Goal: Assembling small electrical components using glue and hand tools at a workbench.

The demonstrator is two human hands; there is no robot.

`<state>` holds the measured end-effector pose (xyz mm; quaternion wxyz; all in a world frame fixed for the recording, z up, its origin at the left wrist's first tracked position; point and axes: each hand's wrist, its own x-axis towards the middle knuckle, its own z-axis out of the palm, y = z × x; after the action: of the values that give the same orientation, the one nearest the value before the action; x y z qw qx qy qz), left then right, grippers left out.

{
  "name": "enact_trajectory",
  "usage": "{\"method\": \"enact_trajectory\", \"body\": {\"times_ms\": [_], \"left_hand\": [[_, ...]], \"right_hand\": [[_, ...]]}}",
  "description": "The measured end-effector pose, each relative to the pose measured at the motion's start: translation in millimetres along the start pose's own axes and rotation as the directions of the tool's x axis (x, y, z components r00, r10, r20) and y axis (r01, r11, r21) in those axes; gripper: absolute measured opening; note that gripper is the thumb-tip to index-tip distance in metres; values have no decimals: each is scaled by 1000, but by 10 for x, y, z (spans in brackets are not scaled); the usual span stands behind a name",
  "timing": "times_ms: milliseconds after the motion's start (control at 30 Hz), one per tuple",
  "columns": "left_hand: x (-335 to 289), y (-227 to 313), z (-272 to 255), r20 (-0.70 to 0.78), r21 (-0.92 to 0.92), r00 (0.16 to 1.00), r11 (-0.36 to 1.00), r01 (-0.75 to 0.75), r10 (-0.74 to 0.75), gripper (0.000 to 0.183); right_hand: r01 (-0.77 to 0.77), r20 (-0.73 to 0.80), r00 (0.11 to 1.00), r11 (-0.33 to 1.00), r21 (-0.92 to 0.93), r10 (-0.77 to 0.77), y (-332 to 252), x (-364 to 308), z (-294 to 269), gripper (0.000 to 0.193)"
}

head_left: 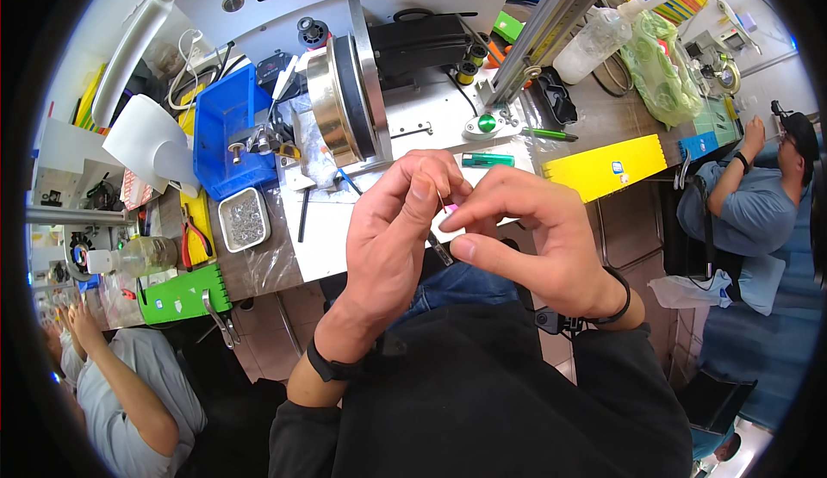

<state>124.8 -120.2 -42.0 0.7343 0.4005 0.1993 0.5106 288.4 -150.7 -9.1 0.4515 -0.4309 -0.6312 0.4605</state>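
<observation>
Close in, over the person's lap, both hands are brought together. The left hand (392, 228) is curled shut, thumb and forefinger pinching a fine wire (440, 202) that stands up between the fingertips. The right hand (534, 241) is closed too, nipping a small pink piece (450, 209) against that wire, with a thin dark tool (440, 250) poking out just below. It looks like fine threading or fitting work in mid-step; the next move would seem to call for steady fingertips and a small, exact push, not force.

Beyond the hands lies the white surface (323, 237), and on it, left of the hands, a small metal tray of parts (244, 219). Farther back stands a round metal machine drum (338, 99), with a blue bin (222, 129) to its left.
</observation>
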Motion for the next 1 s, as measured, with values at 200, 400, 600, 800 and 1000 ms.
{"method": "enact_trajectory", "body": {"times_ms": [200,400,600,800,1000], "left_hand": [[-12,-13,-32,21,-67,999,997,38,-37,26],[-40,10,23,-16,-25,1000,1000,14,-15,24],[-44,-19,-64,21,119,994,987,-113,111,24],[-73,17,-143,82,313,950,897,-312,302,28],[-72,61,-212,199,489,910,768,-414,363,19]], "right_hand": [[-58,-40,997,997,56,60,-26,0,53,17],[-87,-35,995,989,121,92,-43,-9,66,13],[-118,-22,992,969,217,126,-34,-10,59,11],[-120,17,993,953,278,120,-59,-20,30,10],[-169,85,985,946,275,152,-108,-7,6,10]]}}
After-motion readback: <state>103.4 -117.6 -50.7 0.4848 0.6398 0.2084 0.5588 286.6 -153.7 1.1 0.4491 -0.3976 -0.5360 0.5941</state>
